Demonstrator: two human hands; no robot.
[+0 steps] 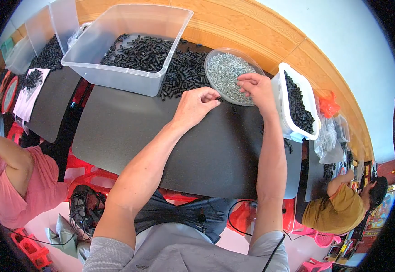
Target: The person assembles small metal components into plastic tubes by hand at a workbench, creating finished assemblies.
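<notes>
My left hand (198,105) pinches a small black plastic piece (219,99) between thumb and fingertips, just left of a round clear tub. That round tub (212,86) is filled with small, shiny, silvery metal parts (227,68). Over its right side, my right hand (257,88) has thumb and fingers drawn together; whatever lies between them is too small to make out. Behind my left hand spreads a heap of short black cylindrical pieces (186,68). One loose black piece (234,109) lies on the dark table below the tub.
A large clear bin (111,72) with black pieces stands at the back left. To the right is a white box (292,129) of black parts. The dark table (206,154) stretches toward me. People sit at left (20,181) and right (338,206).
</notes>
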